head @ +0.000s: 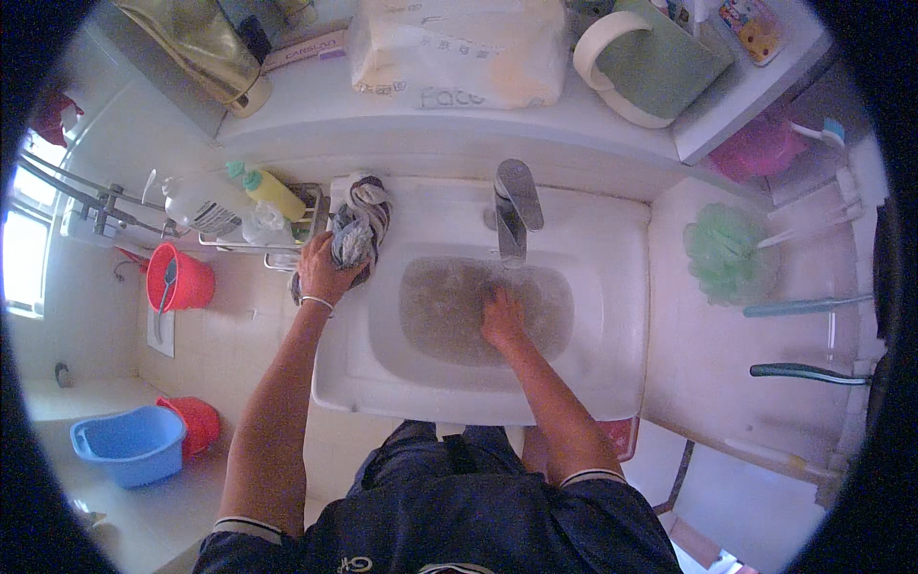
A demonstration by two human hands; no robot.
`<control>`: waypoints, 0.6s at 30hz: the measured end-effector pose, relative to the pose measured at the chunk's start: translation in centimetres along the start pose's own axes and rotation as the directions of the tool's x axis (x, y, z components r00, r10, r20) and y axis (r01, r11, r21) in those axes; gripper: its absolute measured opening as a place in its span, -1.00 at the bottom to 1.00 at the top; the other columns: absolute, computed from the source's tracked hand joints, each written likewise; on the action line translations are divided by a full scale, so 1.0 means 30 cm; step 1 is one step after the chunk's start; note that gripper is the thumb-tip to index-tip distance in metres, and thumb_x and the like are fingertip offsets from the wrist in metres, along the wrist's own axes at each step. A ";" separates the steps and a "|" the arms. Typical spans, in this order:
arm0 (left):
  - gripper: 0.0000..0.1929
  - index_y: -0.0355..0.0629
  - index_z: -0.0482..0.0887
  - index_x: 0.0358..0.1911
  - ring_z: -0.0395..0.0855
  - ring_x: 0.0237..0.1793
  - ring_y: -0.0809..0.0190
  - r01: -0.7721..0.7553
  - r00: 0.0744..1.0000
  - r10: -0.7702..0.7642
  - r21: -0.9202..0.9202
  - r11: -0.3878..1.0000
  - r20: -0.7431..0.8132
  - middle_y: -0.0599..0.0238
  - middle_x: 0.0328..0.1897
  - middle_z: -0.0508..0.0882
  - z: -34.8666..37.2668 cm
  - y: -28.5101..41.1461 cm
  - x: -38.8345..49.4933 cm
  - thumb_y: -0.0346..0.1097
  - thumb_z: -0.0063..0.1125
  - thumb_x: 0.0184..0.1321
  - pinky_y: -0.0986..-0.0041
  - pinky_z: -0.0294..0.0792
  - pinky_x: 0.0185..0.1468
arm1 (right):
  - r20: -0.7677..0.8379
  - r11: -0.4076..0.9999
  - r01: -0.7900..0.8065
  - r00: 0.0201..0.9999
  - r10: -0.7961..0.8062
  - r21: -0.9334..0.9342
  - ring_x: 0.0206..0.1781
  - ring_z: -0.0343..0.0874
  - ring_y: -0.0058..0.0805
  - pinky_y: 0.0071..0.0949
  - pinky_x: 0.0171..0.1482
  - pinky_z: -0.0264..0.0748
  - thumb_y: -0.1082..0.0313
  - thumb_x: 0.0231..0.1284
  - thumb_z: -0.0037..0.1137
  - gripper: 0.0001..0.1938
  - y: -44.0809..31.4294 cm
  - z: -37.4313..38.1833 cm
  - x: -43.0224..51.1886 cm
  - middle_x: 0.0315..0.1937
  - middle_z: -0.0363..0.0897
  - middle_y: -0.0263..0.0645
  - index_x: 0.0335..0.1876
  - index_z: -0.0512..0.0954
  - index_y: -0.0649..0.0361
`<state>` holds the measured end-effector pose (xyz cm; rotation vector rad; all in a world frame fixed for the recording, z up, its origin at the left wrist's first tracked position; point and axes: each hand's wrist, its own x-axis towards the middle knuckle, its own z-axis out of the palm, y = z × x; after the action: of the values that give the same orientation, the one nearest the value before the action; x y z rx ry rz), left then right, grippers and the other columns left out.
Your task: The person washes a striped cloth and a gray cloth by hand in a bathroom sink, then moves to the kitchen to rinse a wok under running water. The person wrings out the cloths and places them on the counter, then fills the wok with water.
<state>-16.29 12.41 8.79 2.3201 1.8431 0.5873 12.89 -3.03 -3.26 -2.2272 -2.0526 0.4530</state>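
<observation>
My left hand (328, 270) rests on a bunched, striped grey and white cloth (362, 226) lying on the left rim of the white washbasin (602, 323). Its fingers are partly hidden against the cloth, and whether they grip it cannot be told. Murky grey-brown water (445, 323) stands in the bowl. My right hand (504, 316) reaches into this water below the metal faucet (515, 212); its fingertips are under the surface, so what they touch is hidden.
A wire rack (247, 247) with pump bottles stands left of the basin. Above, a shelf (287, 125) holds a tissue pack (459, 57) and a green container (656, 68). A green bath pouf (724, 255) hangs right. A red bucket (193, 280) and blue tub (133, 445) are left.
</observation>
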 end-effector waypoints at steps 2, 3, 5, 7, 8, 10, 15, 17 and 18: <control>-0.33 -0.23 0.58 -0.10 0.40 0.09 -0.02 0.029 0.999 -0.029 0.001 1.000 0.019 0.13 0.03 0.52 -0.002 0.002 0.000 0.09 0.40 -0.29 0.21 0.24 0.18 | -0.066 0.997 -0.047 0.997 0.051 0.060 0.06 0.37 0.07 -0.02 0.05 0.34 0.39 0.03 -0.05 -0.66 -0.007 0.010 0.017 0.04 0.37 0.07 -0.02 0.47 0.25; -0.32 -0.24 0.58 -0.10 0.40 0.09 -0.02 0.040 0.999 -0.040 -0.001 0.999 0.029 0.13 0.03 0.52 -0.001 0.005 0.002 0.09 0.40 -0.29 0.21 0.24 0.18 | -0.098 0.994 -0.089 0.991 0.095 0.070 0.03 0.41 0.05 -0.03 0.02 0.37 0.38 0.04 -0.05 -0.68 -0.009 0.014 0.030 0.00 0.41 0.07 -0.05 0.49 0.25; -0.33 -0.24 0.58 -0.11 0.40 0.08 -0.02 0.034 0.999 -0.034 -0.006 0.999 0.013 0.13 0.02 0.53 0.000 0.008 0.002 0.08 0.40 -0.30 0.22 0.24 0.18 | -0.106 0.963 -0.236 0.962 0.250 0.131 0.04 0.41 0.02 -0.08 0.04 0.38 0.42 0.00 -0.01 -0.66 -0.010 0.025 0.063 0.04 0.37 0.09 -0.03 0.48 0.26; -0.34 -0.24 0.59 -0.12 0.40 0.08 -0.02 0.023 1.000 -0.023 -0.005 1.000 -0.003 0.13 0.02 0.53 0.002 0.009 0.003 0.07 0.41 -0.30 0.23 0.24 0.18 | -0.058 0.950 -0.290 0.953 0.298 0.113 0.03 0.44 0.01 -0.10 0.04 0.39 0.44 0.00 -0.01 -0.68 -0.001 0.037 0.097 0.00 0.40 0.11 -0.05 0.48 0.27; -0.35 -0.24 0.59 -0.13 0.41 0.08 -0.01 0.018 1.000 -0.018 -0.003 1.000 -0.011 0.13 0.01 0.53 0.002 0.008 0.003 0.06 0.41 -0.30 0.23 0.24 0.18 | 0.009 0.961 -0.268 0.963 0.268 0.067 0.01 0.46 0.01 -0.10 0.04 0.39 0.44 0.02 -0.03 -0.70 0.006 0.044 0.112 -0.07 0.45 0.12 -0.08 0.49 0.29; -0.35 -0.26 0.59 -0.14 0.40 0.08 -0.01 0.005 1.000 -0.005 -0.024 1.000 -0.012 0.12 0.01 0.53 0.005 0.004 0.003 0.05 0.42 -0.30 0.23 0.24 0.19 | 0.046 0.956 -0.285 0.958 0.282 0.073 -0.04 0.49 0.01 -0.09 0.02 0.40 0.43 0.05 -0.06 -0.75 0.020 0.060 0.135 -0.20 0.52 0.11 -0.14 0.51 0.30; -0.33 -0.28 0.59 -0.15 0.40 0.07 -0.02 -0.012 0.999 0.010 -0.039 0.999 -0.045 0.09 0.00 0.53 0.025 -0.011 0.004 0.06 0.44 -0.34 0.23 0.23 0.19 | 0.011 0.903 -0.349 0.934 0.358 0.252 -0.07 0.48 0.01 -0.08 -0.01 0.41 0.37 0.12 -0.10 -0.78 0.019 0.092 0.152 -0.17 0.50 0.02 -0.17 0.52 0.22; -0.31 -0.29 0.59 -0.16 0.40 0.07 -0.02 -0.021 0.998 0.019 -0.029 0.999 -0.061 0.07 -0.01 0.53 0.028 -0.017 0.003 0.07 0.45 -0.36 0.22 0.24 0.19 | -0.126 0.937 -0.268 0.946 0.300 0.224 -0.08 0.48 0.01 -0.08 -0.01 0.40 0.35 0.11 -0.08 -0.79 0.011 0.088 0.140 -0.20 0.50 0.01 -0.17 0.50 0.21; -0.28 -0.29 0.58 -0.15 0.40 0.07 -0.03 -0.028 0.999 0.026 -0.041 0.999 -0.042 0.06 -0.01 0.52 0.027 -0.019 0.002 0.08 0.46 -0.39 0.22 0.24 0.18 | -0.164 0.948 -0.249 0.945 0.283 0.197 -0.09 0.48 0.01 -0.08 -0.02 0.40 0.35 0.11 -0.08 -0.79 0.009 0.079 0.130 -0.21 0.50 0.01 -0.16 0.49 0.20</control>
<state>-16.49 12.74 7.88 2.3268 1.8018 0.6758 12.74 0.46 -6.23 -2.3469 -1.5627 0.4019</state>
